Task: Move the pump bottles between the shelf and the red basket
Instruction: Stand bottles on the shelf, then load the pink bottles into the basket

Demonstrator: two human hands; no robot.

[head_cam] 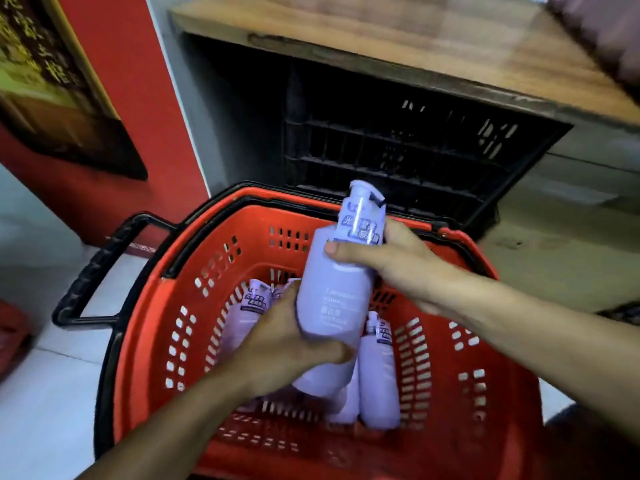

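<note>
I hold a lavender pump bottle (pixel 334 292) upright above the red basket (pixel 460 393), its pump head pointing away from me. My left hand (pixel 287 344) grips the bottle's lower body. My right hand (pixel 388 261) wraps around its neck and shoulder, thumb across the front. Several more lavender pump bottles lie in the basket, one (pixel 379 382) to the right and one (pixel 244 317) to the left, partly hidden by my left hand. The wooden shelf (pixel 433 39) runs across the top of the view.
A black plastic crate (pixel 398 150) sits in the dark space under the shelf, just behind the basket. The basket's black handle (pixel 93 271) sticks out left over the pale tiled floor. A red panel with a poster (pixel 104 116) stands at left.
</note>
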